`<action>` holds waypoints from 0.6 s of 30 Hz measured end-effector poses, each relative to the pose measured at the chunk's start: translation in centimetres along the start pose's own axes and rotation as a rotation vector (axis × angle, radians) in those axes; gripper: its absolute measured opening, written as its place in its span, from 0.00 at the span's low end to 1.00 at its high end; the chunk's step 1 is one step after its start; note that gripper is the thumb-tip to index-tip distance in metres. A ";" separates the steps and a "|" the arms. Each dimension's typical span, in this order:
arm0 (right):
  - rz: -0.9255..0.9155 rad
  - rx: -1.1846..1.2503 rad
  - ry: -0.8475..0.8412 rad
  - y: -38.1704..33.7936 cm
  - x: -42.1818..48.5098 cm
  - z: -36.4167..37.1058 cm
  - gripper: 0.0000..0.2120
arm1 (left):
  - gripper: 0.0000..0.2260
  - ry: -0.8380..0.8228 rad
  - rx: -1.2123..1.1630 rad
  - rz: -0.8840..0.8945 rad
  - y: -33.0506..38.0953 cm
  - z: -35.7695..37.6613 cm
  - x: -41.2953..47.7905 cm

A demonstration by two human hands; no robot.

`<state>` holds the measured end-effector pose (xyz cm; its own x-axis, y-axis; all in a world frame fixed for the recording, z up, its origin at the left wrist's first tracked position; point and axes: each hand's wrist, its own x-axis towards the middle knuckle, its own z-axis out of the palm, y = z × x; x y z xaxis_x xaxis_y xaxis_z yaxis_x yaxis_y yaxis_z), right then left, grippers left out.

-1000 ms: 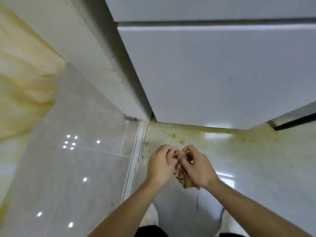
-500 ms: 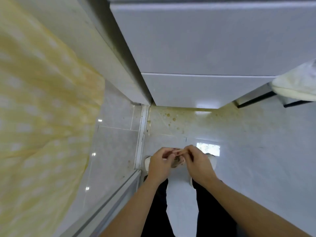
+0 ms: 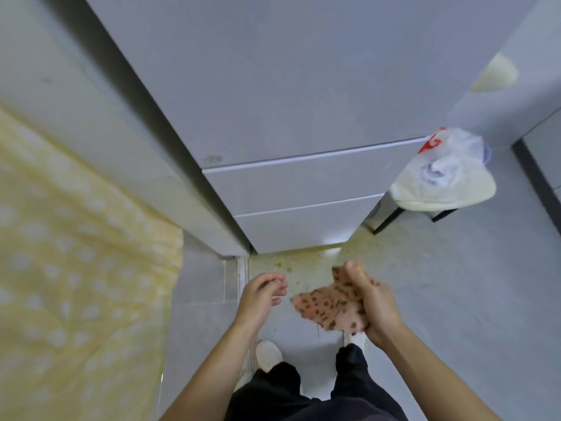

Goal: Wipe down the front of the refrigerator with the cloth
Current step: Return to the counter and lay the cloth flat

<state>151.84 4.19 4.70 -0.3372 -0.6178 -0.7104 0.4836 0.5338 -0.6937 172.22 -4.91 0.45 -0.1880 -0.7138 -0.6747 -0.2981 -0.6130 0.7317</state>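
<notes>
Yellow dotted fabric (image 3: 76,253) hangs far left. Pale refrigerator (image 3: 288,101) fills the centre: tall door, two drawers below, a small smudge near the door's lower left corner. Nothing touches it. Left hand (image 3: 261,296): fingers loosely curled, grip released, holding nothing. Just right of it is the pink spotted cloth (image 3: 328,305), bunched and grasped in the right hand (image 3: 378,302) above the floor (image 3: 455,284), apart from the refrigerator. Judgement: wiping not yet begun, whole front left to do. Plastic bag (image 3: 449,165) far right.
</notes>
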 end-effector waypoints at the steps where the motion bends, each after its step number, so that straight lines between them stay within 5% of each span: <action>1: -0.046 -0.055 -0.006 0.0 -0.7 -0.3 0.20 | 0.09 -0.007 0.007 0.007 0.4 0.0 0.2; 5: -0.213 -0.311 0.116 1.2 -2.9 -1.6 0.14 | 0.10 -0.082 0.105 0.026 1.2 0.9 0.6; 18: -0.350 -0.116 0.715 2.2 -8.3 -8.6 0.11 | 0.10 -0.300 0.302 0.270 4.8 11.1 -3.5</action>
<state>148.76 15.46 8.10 -0.9084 -0.2617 -0.3261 0.1801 0.4589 -0.8700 161.07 -1.59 5.25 -0.5430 -0.6777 -0.4959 -0.4507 -0.2631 0.8530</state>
